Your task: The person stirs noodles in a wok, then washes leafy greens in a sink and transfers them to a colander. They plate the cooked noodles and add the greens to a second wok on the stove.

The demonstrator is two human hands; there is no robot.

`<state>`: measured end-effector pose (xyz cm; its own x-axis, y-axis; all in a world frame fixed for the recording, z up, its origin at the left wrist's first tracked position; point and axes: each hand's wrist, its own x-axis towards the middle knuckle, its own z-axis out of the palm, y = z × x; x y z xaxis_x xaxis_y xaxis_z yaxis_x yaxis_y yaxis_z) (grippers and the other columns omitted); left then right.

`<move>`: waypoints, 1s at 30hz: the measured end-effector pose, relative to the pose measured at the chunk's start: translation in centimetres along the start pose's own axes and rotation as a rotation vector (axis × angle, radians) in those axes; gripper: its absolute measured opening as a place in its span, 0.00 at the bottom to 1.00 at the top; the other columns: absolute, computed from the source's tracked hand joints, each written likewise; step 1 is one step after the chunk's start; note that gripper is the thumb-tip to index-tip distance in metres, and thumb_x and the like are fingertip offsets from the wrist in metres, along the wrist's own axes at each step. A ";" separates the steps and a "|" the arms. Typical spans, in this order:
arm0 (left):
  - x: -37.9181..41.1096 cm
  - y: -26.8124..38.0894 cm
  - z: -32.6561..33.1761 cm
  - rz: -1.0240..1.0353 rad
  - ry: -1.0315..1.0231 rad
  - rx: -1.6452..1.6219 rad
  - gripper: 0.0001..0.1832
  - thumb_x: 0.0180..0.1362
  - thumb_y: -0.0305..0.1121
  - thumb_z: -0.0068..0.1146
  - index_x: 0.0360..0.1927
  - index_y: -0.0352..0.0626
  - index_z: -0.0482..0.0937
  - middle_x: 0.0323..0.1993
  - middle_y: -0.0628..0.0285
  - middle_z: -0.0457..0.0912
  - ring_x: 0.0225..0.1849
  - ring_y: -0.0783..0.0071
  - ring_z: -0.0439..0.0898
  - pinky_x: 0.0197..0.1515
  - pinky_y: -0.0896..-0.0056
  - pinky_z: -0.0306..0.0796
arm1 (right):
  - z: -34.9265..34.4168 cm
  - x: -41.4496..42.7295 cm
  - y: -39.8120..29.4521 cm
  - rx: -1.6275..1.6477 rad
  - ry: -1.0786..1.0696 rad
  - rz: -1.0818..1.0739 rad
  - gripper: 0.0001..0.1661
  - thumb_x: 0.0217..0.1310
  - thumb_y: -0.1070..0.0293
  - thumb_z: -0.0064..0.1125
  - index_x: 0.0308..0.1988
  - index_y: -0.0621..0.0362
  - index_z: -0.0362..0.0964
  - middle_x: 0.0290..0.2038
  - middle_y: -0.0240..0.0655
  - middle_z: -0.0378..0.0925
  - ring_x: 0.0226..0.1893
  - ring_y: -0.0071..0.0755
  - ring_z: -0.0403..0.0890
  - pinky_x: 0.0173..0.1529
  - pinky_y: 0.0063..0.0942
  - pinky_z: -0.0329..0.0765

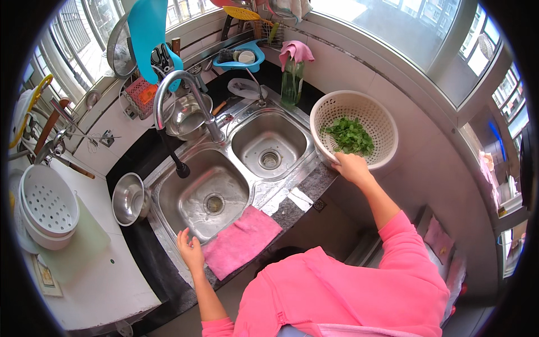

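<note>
My right hand (353, 168) grips the near rim of a white plastic colander (385, 126), tilted, at the counter's right end by the small sink bowl. Leafy greens (350, 135) lie inside the colander. My left hand (190, 252), holding nothing, is at the near edge of the large steel sink bowl (198, 189), fingers apart. Just right of it a pink cloth (242, 242) lies over the counter's front edge. The gooseneck faucet (181, 76) has its black spout end over the large bowl. The small sink bowl (269, 143) holds no dishes; bits of debris surround its drain.
Steel bowls (129, 199) stand left of the sink, and a steel pot (189, 116) sits behind the faucet. A green glass bottle (292, 82) with a pink cloth on top stands behind the small bowl. White strainers (49, 202) and utensils hang at the left wall.
</note>
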<state>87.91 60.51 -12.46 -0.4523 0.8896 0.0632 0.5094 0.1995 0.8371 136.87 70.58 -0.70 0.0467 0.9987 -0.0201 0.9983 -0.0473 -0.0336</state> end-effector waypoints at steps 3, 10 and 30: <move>-0.8 0.3 1.4 0.012 -0.016 -0.077 0.19 0.54 0.24 0.48 0.51 0.41 0.72 0.60 0.53 0.61 0.51 0.63 0.70 0.48 0.68 0.69 | -1.9 0.0 0.9 0.053 0.116 -0.043 0.07 0.52 0.65 0.52 0.34 0.50 0.70 0.26 0.41 0.77 0.30 0.49 0.79 0.34 0.45 0.74; -3.9 -0.5 1.0 0.013 0.036 -0.039 0.18 0.52 0.24 0.49 0.49 0.39 0.73 0.58 0.50 0.64 0.55 0.59 0.69 0.49 0.70 0.69 | -4.8 0.4 1.2 0.108 0.020 -0.068 0.10 0.53 0.61 0.52 0.36 0.50 0.69 0.30 0.44 0.77 0.34 0.52 0.77 0.36 0.46 0.72; -20.1 -3.8 -22.5 0.196 0.188 0.168 0.23 0.52 0.35 0.56 0.53 0.46 0.71 0.59 0.49 0.65 0.60 0.54 0.65 0.59 0.63 0.62 | 0.8 -15.0 -44.4 0.256 -0.687 -1.324 0.24 0.60 0.63 0.53 0.56 0.52 0.64 0.50 0.39 0.73 0.52 0.36 0.73 0.53 0.32 0.71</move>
<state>78.60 32.61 -4.72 -0.4530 0.8296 0.3265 0.7067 0.1108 0.6988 91.86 57.66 0.28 -0.9512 0.1229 -0.2830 0.2694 0.7780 -0.5675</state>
